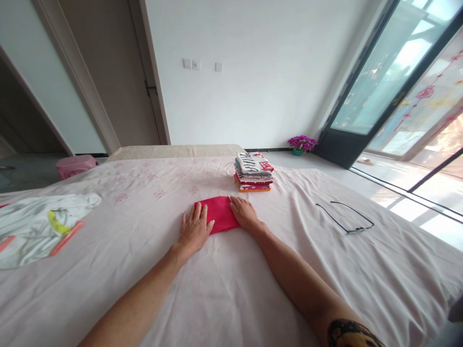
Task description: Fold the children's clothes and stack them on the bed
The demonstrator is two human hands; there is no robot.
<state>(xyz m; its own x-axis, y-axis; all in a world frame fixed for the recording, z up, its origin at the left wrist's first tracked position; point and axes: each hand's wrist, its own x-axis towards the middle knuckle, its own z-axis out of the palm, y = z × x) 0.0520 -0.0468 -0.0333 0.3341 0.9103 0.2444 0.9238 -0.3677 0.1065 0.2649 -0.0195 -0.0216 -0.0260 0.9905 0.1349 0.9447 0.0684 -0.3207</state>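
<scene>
A folded red cloth (219, 214) lies flat on the pale pink bedsheet (224, 299), roughly rectangular. My left hand (195, 225) rests palm down over its left edge, fingers stretched out and the thumb on the cloth. On the opposite edge lies my right hand (245, 212), also palm down with fingers extended. Just beyond the right hand stands a stack of folded cloths (253, 172), with a white one bearing black lettering and a red print on top and red and orange layers below.
Black-framed eyeglasses (349, 224) lie on the sheet to the right. A crumpled white garment (39, 226) with yellow and orange parts lies at the left. On the floor are a pink stool (75, 165) and a pot of purple flowers (302, 143), near a glass door (390, 72).
</scene>
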